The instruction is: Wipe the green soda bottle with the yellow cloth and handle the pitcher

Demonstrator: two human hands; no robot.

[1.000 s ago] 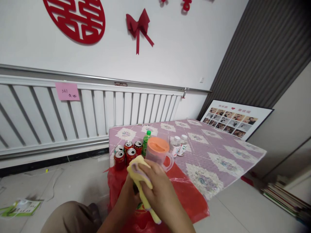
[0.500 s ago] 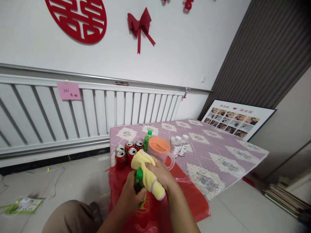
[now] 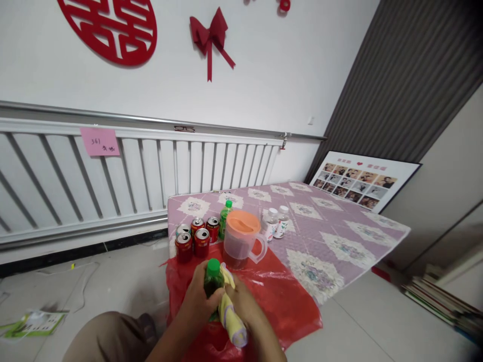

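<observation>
My left hand is wrapped round a green plastic bottle with a green cap, held upright over a red plastic sheet. Pressed to the bottle's right side is a yellow cloth with a purple edge, gripped in my right hand. Just beyond my hands stands a clear pitcher with an orange lid. A second green bottle is behind it, and several opened drink cans stand to its left. The lower part of the held bottle is partly hidden by my fingers.
Two white-capped clear bottles stand right of the pitcher on the purple patterned cover. A white radiator runs along the wall behind. At the right a photo board leans, with stacked books on the floor.
The yellow cloth has moved from above and around the bottle's cap down to its right side. Both hands sit slightly lower, and the pitcher shows more fully. The camera view has shifted slightly.
</observation>
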